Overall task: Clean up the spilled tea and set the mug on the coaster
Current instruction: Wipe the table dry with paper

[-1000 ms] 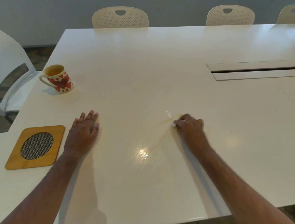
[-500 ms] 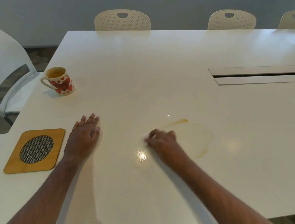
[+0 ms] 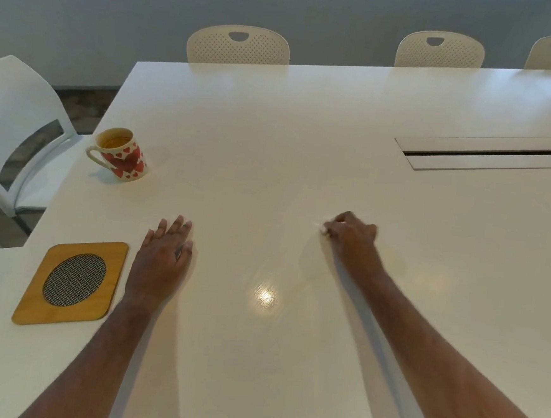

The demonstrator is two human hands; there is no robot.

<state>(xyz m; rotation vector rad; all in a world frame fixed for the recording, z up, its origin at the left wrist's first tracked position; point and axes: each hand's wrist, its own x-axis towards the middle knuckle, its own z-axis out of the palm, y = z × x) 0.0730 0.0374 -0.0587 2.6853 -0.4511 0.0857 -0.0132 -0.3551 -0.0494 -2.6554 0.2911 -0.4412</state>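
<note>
The right hand [image 3: 352, 239] lies knuckles-up on the white table [image 3: 306, 138], fingers curled over a small white wad [image 3: 322, 228] of which only a sliver shows past the fingertips; whether it is tissue or cloth is hard to tell. The left hand [image 3: 165, 253] is pressed flat on the tabletop, fingers straight and close together. Between the two hands a bright glare spot and faint streaks mark the wet patch [image 3: 265, 297]; its outline is too pale to trace. Just left of the left hand sits the wooden coaster [image 3: 70, 283] with its dark woven oval, near the table's left edge. Farther back along that edge stands the heart-patterned mug [image 3: 120, 153], upright, tea inside, well apart from the coaster. A cable slot [image 3: 489, 153] runs off the right. Chairs [image 3: 238, 45] line the far side, their lower parts hidden by the table.
</note>
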